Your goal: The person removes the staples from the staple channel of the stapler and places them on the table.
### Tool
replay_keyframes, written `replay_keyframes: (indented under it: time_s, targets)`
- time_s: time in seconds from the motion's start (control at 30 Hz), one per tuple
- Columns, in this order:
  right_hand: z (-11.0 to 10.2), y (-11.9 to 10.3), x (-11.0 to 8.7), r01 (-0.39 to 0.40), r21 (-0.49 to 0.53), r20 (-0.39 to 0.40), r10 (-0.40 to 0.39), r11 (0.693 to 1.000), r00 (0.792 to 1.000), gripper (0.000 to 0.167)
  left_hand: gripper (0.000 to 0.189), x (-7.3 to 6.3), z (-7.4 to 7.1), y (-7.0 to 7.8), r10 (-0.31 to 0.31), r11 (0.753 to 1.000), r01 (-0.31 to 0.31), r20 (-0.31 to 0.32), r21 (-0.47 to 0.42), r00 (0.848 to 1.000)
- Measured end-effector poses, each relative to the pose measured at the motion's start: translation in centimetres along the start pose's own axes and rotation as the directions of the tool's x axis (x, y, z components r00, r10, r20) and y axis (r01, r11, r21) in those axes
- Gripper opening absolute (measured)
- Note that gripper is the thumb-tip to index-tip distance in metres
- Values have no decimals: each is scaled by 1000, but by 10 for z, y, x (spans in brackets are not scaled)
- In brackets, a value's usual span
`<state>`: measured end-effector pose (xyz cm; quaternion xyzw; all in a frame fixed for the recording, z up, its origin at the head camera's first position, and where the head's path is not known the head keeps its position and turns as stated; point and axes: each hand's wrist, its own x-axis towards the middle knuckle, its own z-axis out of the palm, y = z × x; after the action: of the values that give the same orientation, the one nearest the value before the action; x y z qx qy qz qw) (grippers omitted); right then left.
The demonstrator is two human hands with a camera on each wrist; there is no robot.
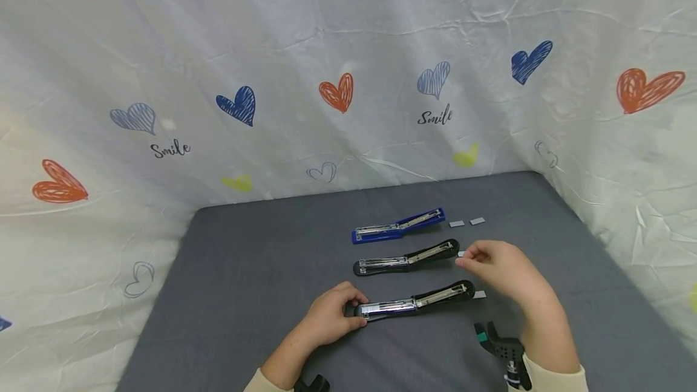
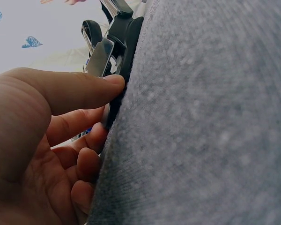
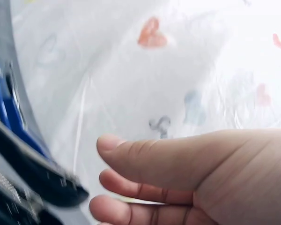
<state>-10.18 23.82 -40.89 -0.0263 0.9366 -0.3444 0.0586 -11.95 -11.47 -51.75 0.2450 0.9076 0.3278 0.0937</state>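
Three opened-out staplers lie in rows: a blue stapler (image 1: 376, 233) farthest, a black stapler (image 1: 383, 265) in the middle, another black stapler (image 1: 389, 308) nearest. My left hand (image 1: 331, 314) pinches the left end of the nearest stapler between thumb and fingers, seen closer in the left wrist view on the black base (image 2: 131, 42). Just past the right tip of the middle stapler is my right hand (image 1: 503, 268), beside a small staple strip (image 1: 461, 253). In the right wrist view its thumb (image 3: 145, 157) and fingers stand apart, with nothing visible between them.
Two staple strips lie right of the blue stapler, a left one (image 1: 456, 223) and a right one (image 1: 477, 221). Another staple strip (image 1: 479, 294) sits at the nearest stapler's right tip. A grey table (image 1: 261, 259) meets a heart-printed white curtain (image 1: 283, 132) behind.
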Motion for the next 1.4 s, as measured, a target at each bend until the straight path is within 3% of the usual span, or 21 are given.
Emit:
replay_keyframes:
  time_s: [0.3,0.43,0.6,0.73,0.87,1.1,1.4]
  targets:
    - [33,-41,6,156,80,19,-158,985,987,12,29,0,0,-1,0,1000,0,-6,-4,1000]
    - [57,-53,13,250,43,47,-252,967,967,6,29,1,0,-3,3,1000,-4,-13,-7,1000]
    - [89,-64,16,327,13,136,-326,945,935,7,29,0,1,-4,17,1000,-17,-16,-22,1000]
    - [112,-71,15,328,-16,209,-318,944,925,8,29,0,0,-4,28,999,-29,-15,-36,999]
    - [126,-73,15,316,-34,222,-301,948,927,8,28,-1,0,-4,30,999,-30,-12,-42,999]
    - [129,-75,12,301,-86,157,-286,950,945,8,28,0,0,-4,35,999,-35,-13,-36,999]
    - [136,-81,6,200,-194,90,-185,960,979,19,28,-1,1,-5,34,999,-34,-14,-26,999]
